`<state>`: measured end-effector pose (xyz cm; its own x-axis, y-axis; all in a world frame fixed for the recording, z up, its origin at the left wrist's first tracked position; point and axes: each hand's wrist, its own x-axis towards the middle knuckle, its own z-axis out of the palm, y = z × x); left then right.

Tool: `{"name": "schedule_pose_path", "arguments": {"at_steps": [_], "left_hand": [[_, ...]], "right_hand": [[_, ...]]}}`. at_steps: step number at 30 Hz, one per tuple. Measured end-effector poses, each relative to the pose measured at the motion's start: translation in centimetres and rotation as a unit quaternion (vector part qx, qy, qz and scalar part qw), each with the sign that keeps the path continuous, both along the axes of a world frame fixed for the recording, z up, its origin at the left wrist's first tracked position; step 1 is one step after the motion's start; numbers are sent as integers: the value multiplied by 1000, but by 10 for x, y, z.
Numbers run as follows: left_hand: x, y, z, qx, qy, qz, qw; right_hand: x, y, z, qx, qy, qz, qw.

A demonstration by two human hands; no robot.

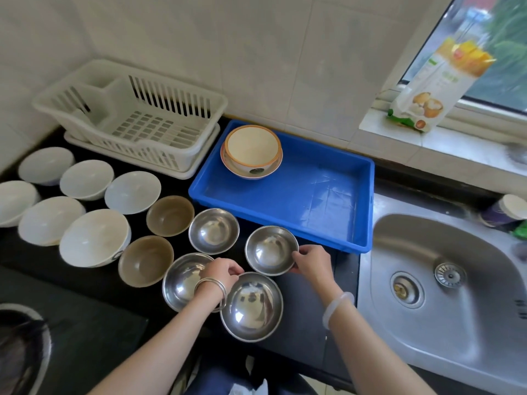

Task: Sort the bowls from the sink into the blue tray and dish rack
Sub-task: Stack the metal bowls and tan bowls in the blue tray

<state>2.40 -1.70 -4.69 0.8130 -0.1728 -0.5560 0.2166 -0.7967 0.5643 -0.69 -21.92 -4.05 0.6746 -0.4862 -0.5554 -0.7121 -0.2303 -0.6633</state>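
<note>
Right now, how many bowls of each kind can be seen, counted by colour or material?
White bowls: 6
Brown bowls: 2
Steel bowls: 4
Orange-rimmed bowls: 2, stacked in the blue tray
Total: 14

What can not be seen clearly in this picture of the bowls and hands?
Head view: left hand covers part of the left steel bowl; whether it grips anything is unclear.
Lower patterned bowl: inside hidden by the upper bowl nested in it.
White bowl: cut by left edge.
Carton: print blurred.
</note>
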Motion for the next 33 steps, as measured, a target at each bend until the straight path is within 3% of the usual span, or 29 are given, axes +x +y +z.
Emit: {"name": "schedule_pose_path", "arguments": {"at_steps": [8, 13, 22, 29, 33], "left_hand": [[9, -14, -5, -76, 0, 50, 996], [14, -26, -8, -113, 24, 121, 986], [7, -28, -13, -229, 145, 248, 930], [0, -25, -9, -259, 184, 271, 909], [-2, -24, -11, -270, 197, 276, 901]], "right_hand": [[-18, -23, 30, -34, -62, -22, 997], [-38, -20, 28, -56, -31, -12, 998], [-50, -5, 11, -85, 5, 3, 996], [-53, -2, -7, -95, 22, -21, 995], [-53, -3, -16, 7, 16, -56, 998]]}}
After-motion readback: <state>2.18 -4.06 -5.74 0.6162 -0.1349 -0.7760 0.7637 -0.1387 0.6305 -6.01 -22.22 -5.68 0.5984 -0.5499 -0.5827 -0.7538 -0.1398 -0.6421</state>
